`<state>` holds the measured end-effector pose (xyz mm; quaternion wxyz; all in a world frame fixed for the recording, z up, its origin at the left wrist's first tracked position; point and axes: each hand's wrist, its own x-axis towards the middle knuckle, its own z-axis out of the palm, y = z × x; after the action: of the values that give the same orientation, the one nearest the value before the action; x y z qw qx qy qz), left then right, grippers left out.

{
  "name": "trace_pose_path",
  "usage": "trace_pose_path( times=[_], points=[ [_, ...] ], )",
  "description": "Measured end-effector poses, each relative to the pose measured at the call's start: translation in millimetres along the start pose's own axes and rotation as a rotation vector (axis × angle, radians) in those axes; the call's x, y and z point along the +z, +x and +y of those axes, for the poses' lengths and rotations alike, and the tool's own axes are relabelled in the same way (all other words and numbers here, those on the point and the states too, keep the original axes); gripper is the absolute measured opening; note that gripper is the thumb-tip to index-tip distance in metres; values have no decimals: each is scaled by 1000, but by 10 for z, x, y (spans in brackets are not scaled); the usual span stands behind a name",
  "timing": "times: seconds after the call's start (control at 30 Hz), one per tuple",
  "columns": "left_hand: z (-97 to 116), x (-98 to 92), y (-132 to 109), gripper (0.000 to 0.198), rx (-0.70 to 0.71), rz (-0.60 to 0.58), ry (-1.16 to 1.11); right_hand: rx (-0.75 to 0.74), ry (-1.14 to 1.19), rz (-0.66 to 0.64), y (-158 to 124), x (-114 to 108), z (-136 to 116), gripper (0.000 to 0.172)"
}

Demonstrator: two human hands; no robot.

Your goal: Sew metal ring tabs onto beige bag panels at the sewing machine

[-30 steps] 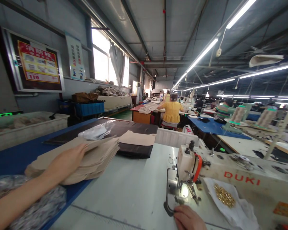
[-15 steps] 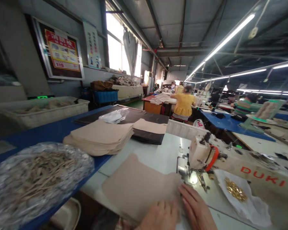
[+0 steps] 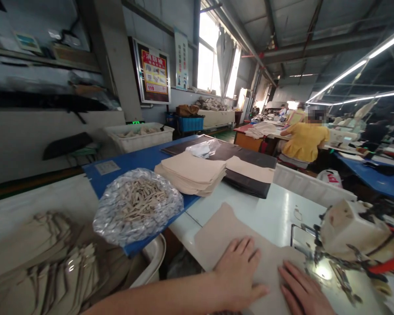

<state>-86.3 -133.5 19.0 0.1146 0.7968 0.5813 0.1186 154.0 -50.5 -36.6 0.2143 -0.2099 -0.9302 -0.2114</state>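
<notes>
A beige cut fabric panel [image 3: 216, 227] lies flat on the pale sewing table, its right edge close to the sewing machine's lit needle area. My left hand [image 3: 238, 273] rests on the middle of the panel, palm down with the fingers spread. On the panel's right part lies my right hand [image 3: 304, 286], fingers stretched out flat, just left of the presser area. The sewing machine [image 3: 351, 227] stands at the right, its lamp shining on the metal plate. Neither hand grips anything.
Beyond the panel sits a stack of beige panels [image 3: 193, 170]. A plastic-lined bowl of fabric strips [image 3: 141, 201] stands on the blue board [image 3: 100, 179]. Bundled cut pieces [image 3: 62, 271] fill a bin at lower left. A person in yellow [image 3: 304, 142] sits farther back.
The view has swung left, bringing the bin of bundled pieces into sight. My left hand has moved from the panel's near edge up onto its middle; the right stays at its right side.
</notes>
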Motion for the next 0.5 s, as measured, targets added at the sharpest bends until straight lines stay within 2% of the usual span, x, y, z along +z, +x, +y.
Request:
trace_pose_path(
  times=[0.07,0.13,0.23,0.3,0.37,0.43,0.5],
  points=[
    [31,-14,-14,63,-8,58,-13,-7,11,-22,24,27,-14,44],
    [-22,-112,-111,49,7,169,-34,5,51,-58,0,55,-12,43],
    [-330,-486,-398,31,36,422,-76,52,147,-97,-55,73,6,42],
    [-674,-874,-622,28,-119,633,-72,71,192,-99,-57,63,14,41],
    [-1065,-1289,-817,28,-430,719,-66,84,200,-95,-29,44,15,41],
    [-1423,-1619,-956,31,-707,683,-31,98,183,-86,4,25,9,42],
    [-1682,-1788,-1038,29,-748,625,-34,113,173,-81,20,13,-1,43]
  ],
)
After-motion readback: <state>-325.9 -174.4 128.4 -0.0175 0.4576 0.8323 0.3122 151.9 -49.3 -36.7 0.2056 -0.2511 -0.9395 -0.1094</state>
